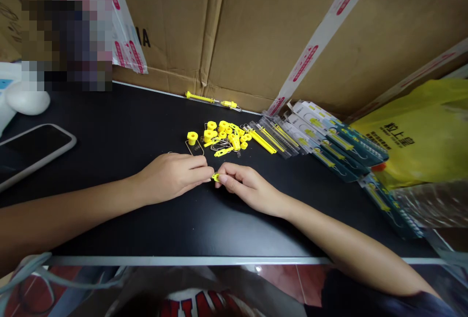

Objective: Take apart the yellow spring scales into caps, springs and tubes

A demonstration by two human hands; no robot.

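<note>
Near the middle of the black table (183, 229), my right hand (248, 186) pinches a small yellow plastic piece (215, 177) between thumb and fingers. My left hand (179, 174) meets it from the other side, its fingers pressed together at the piece's left edge. Just beyond the hands lies a loose pile of yellow plastic parts (234, 141) with bent metal wires. One yellow flanged part (192, 138) stands at the pile's left. To the right of the pile are clear tubes with yellow rods (268, 136).
Cardboard boxes (256, 29) wall off the back. An assembled yellow piece (201, 97) lies along the rear edge. Printed packages (329, 141) and a yellow bag (420, 131) are at the right. A phone (32, 148) and a white rounded object (27, 98) sit left.
</note>
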